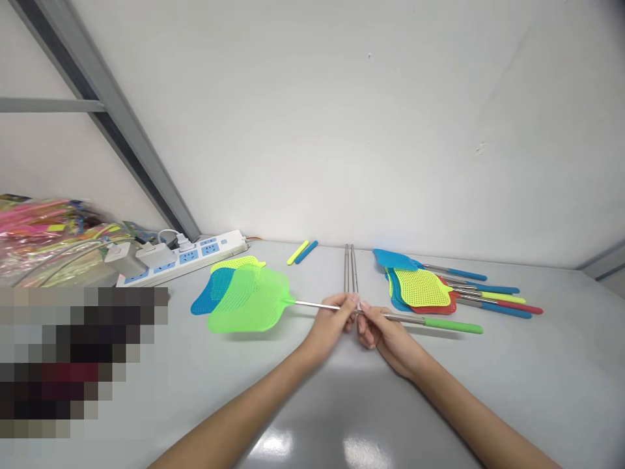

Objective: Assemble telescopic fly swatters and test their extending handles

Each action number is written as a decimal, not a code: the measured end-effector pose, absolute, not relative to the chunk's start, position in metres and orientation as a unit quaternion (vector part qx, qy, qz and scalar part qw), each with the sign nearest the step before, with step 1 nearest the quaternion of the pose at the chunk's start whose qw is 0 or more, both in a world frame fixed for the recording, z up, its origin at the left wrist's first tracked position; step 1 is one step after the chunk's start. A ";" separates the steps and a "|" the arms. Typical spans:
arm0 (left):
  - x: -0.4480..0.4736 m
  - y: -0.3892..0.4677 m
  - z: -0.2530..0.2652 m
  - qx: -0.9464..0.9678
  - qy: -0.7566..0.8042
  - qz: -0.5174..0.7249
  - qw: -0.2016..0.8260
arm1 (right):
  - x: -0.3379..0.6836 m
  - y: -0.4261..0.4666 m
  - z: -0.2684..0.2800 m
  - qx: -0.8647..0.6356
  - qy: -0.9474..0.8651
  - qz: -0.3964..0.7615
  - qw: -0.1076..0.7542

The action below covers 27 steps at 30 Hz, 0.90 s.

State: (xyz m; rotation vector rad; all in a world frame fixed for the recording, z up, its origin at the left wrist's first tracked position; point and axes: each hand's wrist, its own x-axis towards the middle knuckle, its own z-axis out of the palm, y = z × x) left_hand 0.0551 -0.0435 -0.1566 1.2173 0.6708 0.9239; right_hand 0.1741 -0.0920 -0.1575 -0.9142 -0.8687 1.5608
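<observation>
Gripping green swatter by shaft: left hand, right hand; 2 rods near wall; tabletop spreads between forearms.

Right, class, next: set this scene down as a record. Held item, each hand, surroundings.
Held: bright-green plastic swatter, slim metal shaft
Left hand: gripping shaft, head side
Right hand: gripping shaft, handle side
Beyond hands: two slim silver metal rods
On left: blue plastic mesh head, yellow plastic mesh head
On right: pile of multicoloured mesh swatters
</observation>
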 end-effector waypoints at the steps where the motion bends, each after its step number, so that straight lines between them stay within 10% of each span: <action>1: 0.056 -0.046 -0.157 0.552 0.295 0.386 0.678 | 0.171 -0.093 -0.157 -0.382 -0.370 0.659 0.532; 27: 0.043 -0.029 -0.155 0.565 0.299 0.301 0.707 | 0.183 -0.086 -0.164 -0.392 -0.318 0.646 0.572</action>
